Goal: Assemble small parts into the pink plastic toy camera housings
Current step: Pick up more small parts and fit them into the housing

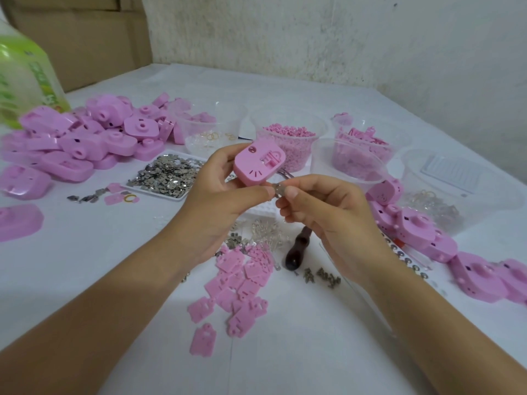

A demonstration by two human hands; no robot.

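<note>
My left hand grips a pink toy camera housing, lifted above the table with its inner side facing me. My right hand pinches a small silver metal part between thumb and forefinger, right at the housing's lower edge. The left thumb touches that same spot. A pile of pink housings lies at the left, another pile of housings at the right. Flat pink plates are scattered below my hands.
A white tray of silver metal pieces sits left of centre. Clear tubs hold pink pellets, pink parts and rings. A dark-handled tool lies under my right hand. A green bottle stands far left.
</note>
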